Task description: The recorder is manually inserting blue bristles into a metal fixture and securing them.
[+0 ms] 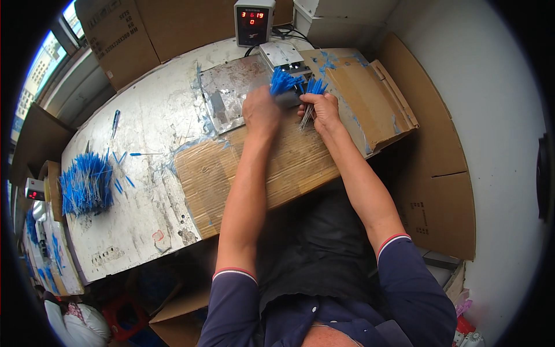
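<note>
Head camera: my right hand (325, 112) grips a bundle of thin, blue-tipped silvery wires (315, 87) over flat brown cardboard (296, 161) on the worn white tabletop (153, 188); my blurred left hand (262, 113), its grip unclear, nears another blue-tipped bundle (284, 81).

You are in what looks like a small workshop or factory room: your scuffed white worktop (153, 196) is patched with tape (195, 144) and cardboard (298, 165), and a red-lit display box (252, 36) stands at its back. To your left lies a thick heap of blue-tipped wire pieces (87, 185), with a second bench (70, 273) beyond it.
</note>
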Motion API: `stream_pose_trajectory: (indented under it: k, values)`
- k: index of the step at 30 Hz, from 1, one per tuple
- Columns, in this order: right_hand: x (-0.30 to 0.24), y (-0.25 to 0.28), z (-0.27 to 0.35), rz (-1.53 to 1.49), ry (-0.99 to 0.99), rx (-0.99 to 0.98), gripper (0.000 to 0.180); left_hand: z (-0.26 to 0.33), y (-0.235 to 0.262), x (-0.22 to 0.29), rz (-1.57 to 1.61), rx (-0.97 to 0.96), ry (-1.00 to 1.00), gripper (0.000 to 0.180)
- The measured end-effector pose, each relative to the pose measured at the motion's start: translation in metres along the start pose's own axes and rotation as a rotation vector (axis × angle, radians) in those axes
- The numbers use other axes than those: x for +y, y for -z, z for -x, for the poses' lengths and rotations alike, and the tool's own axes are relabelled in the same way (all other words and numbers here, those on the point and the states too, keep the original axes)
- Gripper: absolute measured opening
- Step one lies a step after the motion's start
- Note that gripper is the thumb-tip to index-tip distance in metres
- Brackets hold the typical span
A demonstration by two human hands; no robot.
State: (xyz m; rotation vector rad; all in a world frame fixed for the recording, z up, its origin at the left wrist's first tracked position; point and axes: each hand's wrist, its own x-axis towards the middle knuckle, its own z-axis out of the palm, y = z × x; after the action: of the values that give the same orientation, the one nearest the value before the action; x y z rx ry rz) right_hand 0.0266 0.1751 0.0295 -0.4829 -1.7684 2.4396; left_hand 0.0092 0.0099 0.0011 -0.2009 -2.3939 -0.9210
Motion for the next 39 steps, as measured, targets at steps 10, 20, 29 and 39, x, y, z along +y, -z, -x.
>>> stream_pose_trajectory:
  k: [10, 20, 29, 39]
  values:
    - [-0.002, -0.009, 0.011, 0.001, -0.023, -0.093, 0.017, -0.004, 0.000, -0.002, 0.226, 0.180, 0.224, 0.012]
    - [0.003, -0.022, 0.027, 0.050, 0.001, -0.189, 0.011, -0.007, 0.004, 0.000, 0.585, 0.236, 0.329, 0.014]
    - [-0.006, -0.020, 0.025, 0.357, 0.176, -0.231, 0.012, -0.006, -0.001, 0.003, 0.938, 0.210, 0.521, 0.012]
    - [-0.002, -0.010, 0.016, 0.387, 0.164, -0.187, 0.013, -0.002, -0.006, 0.006, 0.826, 0.127, 0.463, 0.013]
